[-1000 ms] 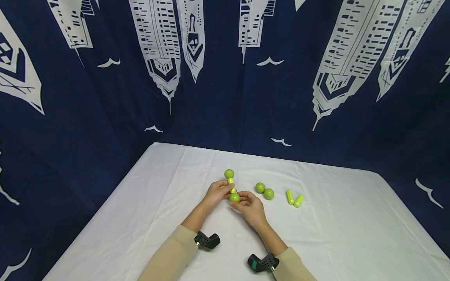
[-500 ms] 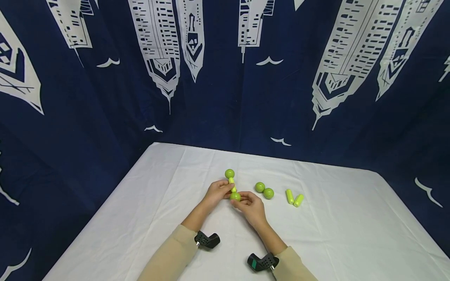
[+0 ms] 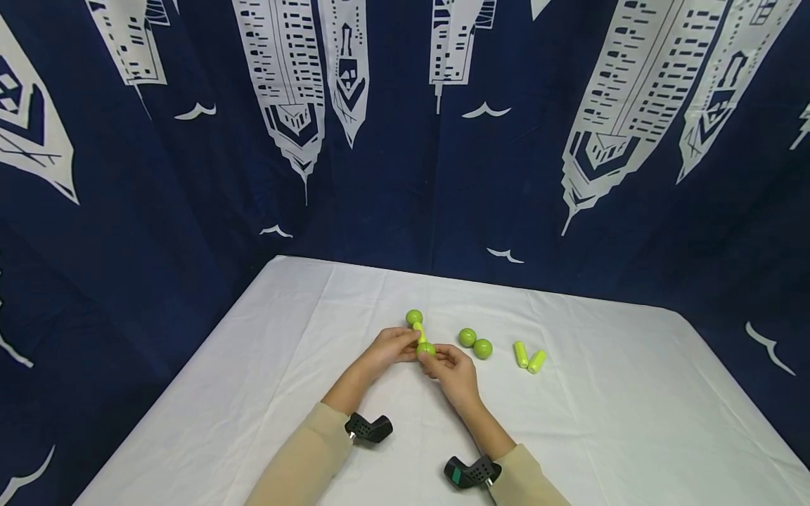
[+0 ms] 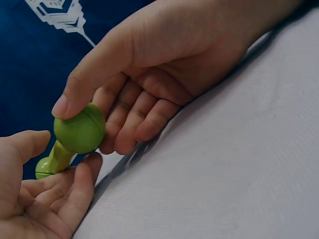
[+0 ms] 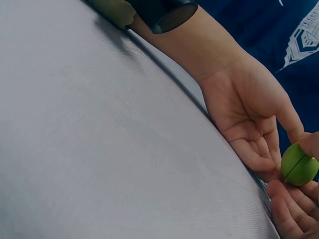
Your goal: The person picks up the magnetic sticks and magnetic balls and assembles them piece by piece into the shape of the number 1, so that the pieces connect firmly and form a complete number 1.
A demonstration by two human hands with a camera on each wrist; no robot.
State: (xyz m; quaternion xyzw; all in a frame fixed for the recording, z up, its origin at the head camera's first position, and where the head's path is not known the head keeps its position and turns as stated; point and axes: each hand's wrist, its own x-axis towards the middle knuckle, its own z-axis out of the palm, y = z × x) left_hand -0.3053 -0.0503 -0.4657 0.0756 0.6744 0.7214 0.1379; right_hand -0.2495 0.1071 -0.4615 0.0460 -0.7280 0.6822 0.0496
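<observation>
Between both hands is a toy building piece: a yellow-green rod [image 3: 420, 332] with a green ball at each end. The left hand [image 3: 384, 351] pinches the rod, its thumb on the near side. The right hand [image 3: 457, 376] pinches the near green ball [image 4: 79, 130], thumb laid against it, as the left wrist view shows. The far green ball [image 3: 414, 318] sticks out beyond the left fingers. In the right wrist view, a thin seam runs round the near ball [image 5: 299, 165], and the rod is hidden.
Two loose green balls [image 3: 475, 343] lie side by side right of the hands. Further right are two loose yellow-green rods [image 3: 529, 357]. A white cloth [image 3: 607, 422] covers the table, and a dark blue printed curtain [image 3: 430, 176] hangs behind. Black camera mounts [image 3: 369, 428] sit on the wrists.
The near ball has shifted slightly up and right, and the far ball has dipped a little, tilting the rod. The right thumb has moved up over the near ball.
</observation>
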